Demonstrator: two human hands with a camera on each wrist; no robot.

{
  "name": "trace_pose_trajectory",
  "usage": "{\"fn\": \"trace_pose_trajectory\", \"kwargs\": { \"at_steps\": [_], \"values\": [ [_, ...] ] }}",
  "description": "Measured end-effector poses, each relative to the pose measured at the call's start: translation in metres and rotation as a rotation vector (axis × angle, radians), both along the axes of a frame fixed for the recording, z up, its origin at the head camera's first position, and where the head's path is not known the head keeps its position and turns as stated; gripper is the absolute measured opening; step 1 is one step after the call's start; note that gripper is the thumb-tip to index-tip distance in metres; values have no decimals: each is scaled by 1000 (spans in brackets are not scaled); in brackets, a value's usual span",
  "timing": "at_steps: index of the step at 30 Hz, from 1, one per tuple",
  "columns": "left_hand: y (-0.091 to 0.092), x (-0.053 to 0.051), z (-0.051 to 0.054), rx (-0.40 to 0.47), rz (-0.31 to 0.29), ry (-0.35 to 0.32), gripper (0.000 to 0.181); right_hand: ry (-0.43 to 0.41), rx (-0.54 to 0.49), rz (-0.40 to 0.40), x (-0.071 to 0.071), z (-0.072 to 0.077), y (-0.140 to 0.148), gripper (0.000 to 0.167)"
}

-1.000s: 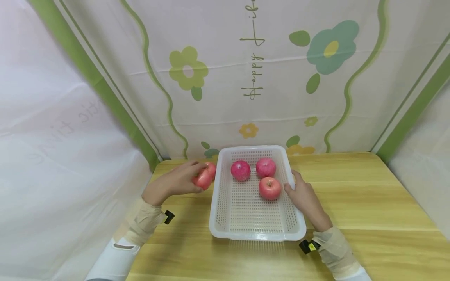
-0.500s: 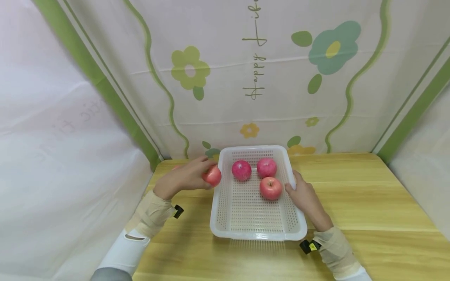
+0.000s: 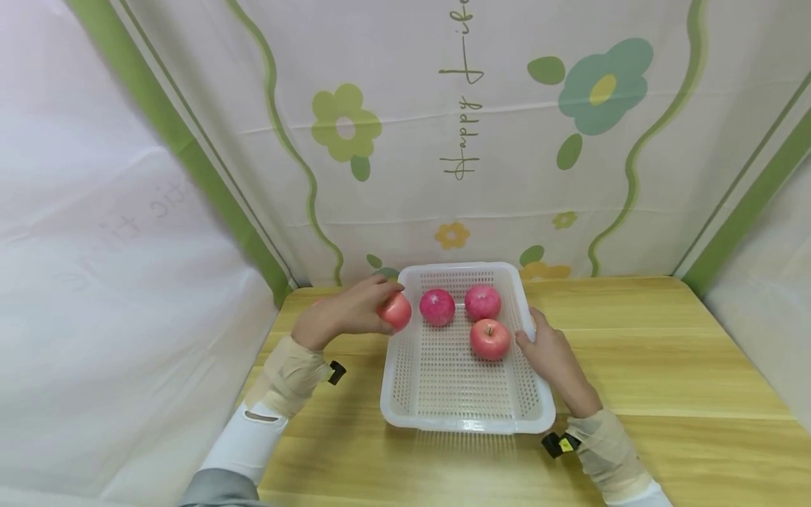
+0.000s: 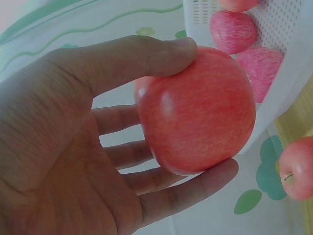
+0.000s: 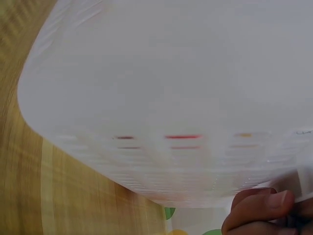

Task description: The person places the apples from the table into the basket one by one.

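The basket (image 3: 467,425) lies between the left hand (image 3: 350,311), holding an apple (image 3: 398,312), and the right hand (image 3: 554,359), gripping the basket.

Booth (image 3: 120,331) of flower-printed curtains (image 3: 405,183)

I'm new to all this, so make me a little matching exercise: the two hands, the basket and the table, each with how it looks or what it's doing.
Column one
1. left hand
2. right hand
3. basket
4. table

Column two
A. white, with many small holes
B. holding a red apple
C. yellowish, wood-grained
D. gripping the basket's side

Pairs: 1-B, 2-D, 3-A, 4-C
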State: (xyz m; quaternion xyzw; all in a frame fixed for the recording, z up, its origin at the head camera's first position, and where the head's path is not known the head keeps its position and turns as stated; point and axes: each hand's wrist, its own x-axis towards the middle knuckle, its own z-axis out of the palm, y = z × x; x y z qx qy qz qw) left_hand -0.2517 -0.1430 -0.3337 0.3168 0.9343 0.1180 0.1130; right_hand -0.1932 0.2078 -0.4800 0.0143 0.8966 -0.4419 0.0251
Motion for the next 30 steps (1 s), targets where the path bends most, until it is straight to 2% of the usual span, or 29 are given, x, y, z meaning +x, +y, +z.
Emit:
{"fn": "trace_pose_trajectory", "kwargs": {
  "at_steps": [5, 11, 20, 30],
  "values": [
    [7, -4, -2, 19, 2, -7, 77, -11, -2, -3, -1, -1, 1, 72],
    [15, -7, -5, 12, 1, -45, 75, -22, -6, -2, -2, -2, 2, 72],
    [25, -14, -19, 9, -31, -96, 72, -14, -12, 4, -2, -4, 2, 72],
    [33, -18, -25, -53, -35, -116, 76, -15, -15, 1, -2, -5, 1, 72]
  ]
}}
